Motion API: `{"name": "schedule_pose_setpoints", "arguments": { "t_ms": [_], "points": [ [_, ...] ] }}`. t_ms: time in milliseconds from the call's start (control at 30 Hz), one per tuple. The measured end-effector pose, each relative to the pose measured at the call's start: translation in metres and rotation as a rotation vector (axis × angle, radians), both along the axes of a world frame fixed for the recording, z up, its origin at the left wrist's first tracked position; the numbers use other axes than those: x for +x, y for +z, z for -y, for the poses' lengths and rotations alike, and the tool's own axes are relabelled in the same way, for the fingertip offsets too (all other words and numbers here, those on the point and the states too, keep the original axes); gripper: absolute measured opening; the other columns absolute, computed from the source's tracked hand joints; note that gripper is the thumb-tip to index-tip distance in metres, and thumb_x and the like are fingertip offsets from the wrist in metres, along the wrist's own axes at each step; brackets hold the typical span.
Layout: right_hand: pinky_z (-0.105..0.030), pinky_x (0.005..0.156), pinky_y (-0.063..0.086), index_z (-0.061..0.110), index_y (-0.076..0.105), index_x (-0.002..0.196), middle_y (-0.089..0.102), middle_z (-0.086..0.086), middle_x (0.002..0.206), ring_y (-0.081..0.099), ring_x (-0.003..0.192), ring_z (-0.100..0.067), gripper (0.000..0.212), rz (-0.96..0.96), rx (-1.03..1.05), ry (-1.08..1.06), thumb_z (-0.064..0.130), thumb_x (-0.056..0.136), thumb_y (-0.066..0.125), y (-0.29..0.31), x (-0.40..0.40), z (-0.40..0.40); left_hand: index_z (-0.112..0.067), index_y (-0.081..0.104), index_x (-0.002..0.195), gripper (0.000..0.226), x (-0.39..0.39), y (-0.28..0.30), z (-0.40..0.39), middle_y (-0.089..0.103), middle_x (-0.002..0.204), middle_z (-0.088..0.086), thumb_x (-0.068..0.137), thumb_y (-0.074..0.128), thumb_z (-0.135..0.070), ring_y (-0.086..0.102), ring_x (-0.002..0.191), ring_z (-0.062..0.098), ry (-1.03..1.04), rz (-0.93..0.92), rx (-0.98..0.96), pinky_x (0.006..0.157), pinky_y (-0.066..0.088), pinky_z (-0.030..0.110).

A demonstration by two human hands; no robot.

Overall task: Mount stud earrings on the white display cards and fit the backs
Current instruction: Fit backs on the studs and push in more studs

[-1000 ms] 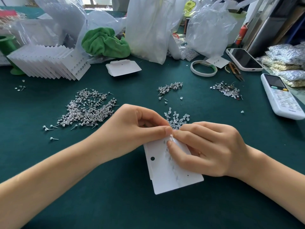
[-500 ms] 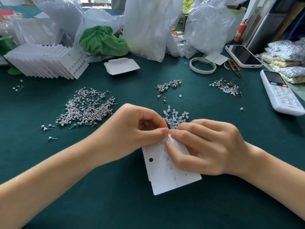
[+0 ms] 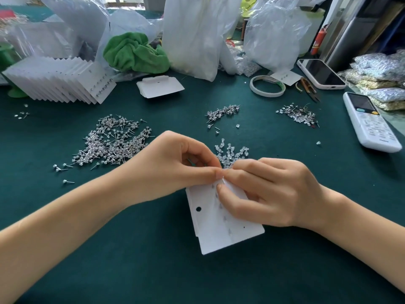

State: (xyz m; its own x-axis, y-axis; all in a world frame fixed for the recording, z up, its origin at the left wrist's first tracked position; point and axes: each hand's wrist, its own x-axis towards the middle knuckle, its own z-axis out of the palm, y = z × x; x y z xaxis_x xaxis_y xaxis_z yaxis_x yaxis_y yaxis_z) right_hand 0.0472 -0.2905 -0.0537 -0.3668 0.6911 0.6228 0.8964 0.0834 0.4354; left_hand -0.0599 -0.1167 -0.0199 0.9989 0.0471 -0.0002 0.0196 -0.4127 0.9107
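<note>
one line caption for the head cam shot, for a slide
Both hands, left and right, pinch the top edge of a white display card beside loose stud earrings.

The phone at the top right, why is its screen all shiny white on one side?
Head view: the phone screen mirrors bright daylight from behind the table, so there is glare; the wide lens also bends the edges, stretching the remote.
</note>
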Motion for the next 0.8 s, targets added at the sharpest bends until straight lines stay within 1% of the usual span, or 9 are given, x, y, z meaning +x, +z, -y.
{"name": "schedule_pose_setpoints", "arguments": {
  "t_ms": [100,167,200,267,333,433,567,733,800],
  "points": [
    [-0.033,0.049,0.05,0.005,0.068,0.087,0.067,-0.008,0.071,0.062,0.061,-0.029,0.021,-0.262,0.011,-0.006,-0.011,0.074,0.07,0.004,0.005,0.001,-0.026,0.076,0.081,0.032,0.006,-0.001,-0.009,0.074,0.081,-0.006,0.073,0.06,-0.053,0.061,0.069,0.0,0.19,0.078,-0.034,0.065,0.048,0.016],
    [-0.035,0.053,0.051,0.004,0.071,0.081,0.068,-0.004,0.074,0.062,0.063,-0.028,0.018,-0.596,0.062,0.006,-0.012,0.075,0.067,0.006,0.005,0.002,-0.022,0.075,0.081,0.022,0.011,-0.006,-0.018,0.074,0.082,-0.001,0.081,0.063,-0.04,0.064,0.071,0.006,0.281,0.134,0.008,0.069,0.049,0.019],
    [-0.033,0.057,0.053,0.01,0.071,0.082,0.068,0.004,0.077,0.064,0.065,-0.021,0.018,-0.776,0.119,-0.013,-0.008,0.078,0.069,0.007,0.005,0.002,-0.02,0.074,0.082,0.013,0.014,-0.01,-0.02,0.074,0.081,0.003,0.082,0.067,-0.03,0.064,0.071,0.012,0.29,0.144,0.077,0.072,0.05,0.023],
    [-0.015,0.065,0.051,0.026,0.068,0.086,0.068,0.024,0.08,0.064,0.072,0.0,0.02,-1.136,0.227,-0.084,0.008,0.079,0.073,0.009,0.005,0.003,-0.02,0.073,0.084,0.004,0.016,-0.018,-0.022,0.072,0.079,-0.002,0.082,0.07,-0.018,0.065,0.072,0.012,0.26,0.158,0.272,0.074,0.052,0.025],
    [-0.008,0.065,0.047,0.034,0.066,0.086,0.068,0.032,0.085,0.064,0.077,0.006,0.02,-1.333,0.281,-0.148,0.018,0.077,0.074,0.01,0.009,0.003,-0.021,0.073,0.087,0.01,0.017,-0.025,-0.02,0.068,0.081,-0.008,0.082,0.071,-0.012,0.06,0.071,0.005,0.192,0.193,0.456,0.068,0.046,0.013],
    [-0.006,0.063,0.045,0.032,0.067,0.082,0.069,0.031,0.081,0.066,0.075,0.006,0.022,-1.386,0.28,-0.191,0.012,0.08,0.076,0.012,0.015,0.003,-0.022,0.073,0.091,0.011,0.02,-0.026,-0.019,0.064,0.086,-0.007,0.083,0.071,-0.014,0.057,0.069,0.002,0.117,0.248,0.596,0.064,0.039,0.006],
    [-0.005,0.062,0.045,0.027,0.067,0.081,0.069,0.031,0.077,0.066,0.073,0.007,0.022,-1.423,0.266,-0.179,0.006,0.082,0.073,0.01,0.016,0.002,-0.022,0.075,0.089,0.009,0.022,-0.026,-0.019,0.065,0.089,-0.007,0.082,0.071,-0.016,0.061,0.068,0.003,0.095,0.279,0.625,0.062,0.039,0.006],
    [-0.008,0.067,0.047,0.035,0.066,0.086,0.07,0.029,0.087,0.067,0.083,0.003,0.026,-1.423,0.26,-0.164,0.01,0.082,0.074,0.01,0.013,0.003,-0.021,0.076,0.088,0.008,0.026,-0.028,-0.018,0.063,0.087,-0.007,0.082,0.071,-0.018,0.06,0.068,0.007,0.107,0.308,0.645,0.065,0.048,0.022],
    [-0.009,0.068,0.047,0.034,0.066,0.088,0.07,0.029,0.089,0.066,0.084,0.002,0.024,-1.414,0.253,-0.167,0.013,0.082,0.074,0.009,0.012,0.004,-0.018,0.075,0.086,0.006,0.028,-0.029,-0.016,0.064,0.085,-0.006,0.082,0.071,-0.015,0.059,0.067,0.008,0.116,0.33,0.648,0.065,0.048,0.023]
  ]
}}
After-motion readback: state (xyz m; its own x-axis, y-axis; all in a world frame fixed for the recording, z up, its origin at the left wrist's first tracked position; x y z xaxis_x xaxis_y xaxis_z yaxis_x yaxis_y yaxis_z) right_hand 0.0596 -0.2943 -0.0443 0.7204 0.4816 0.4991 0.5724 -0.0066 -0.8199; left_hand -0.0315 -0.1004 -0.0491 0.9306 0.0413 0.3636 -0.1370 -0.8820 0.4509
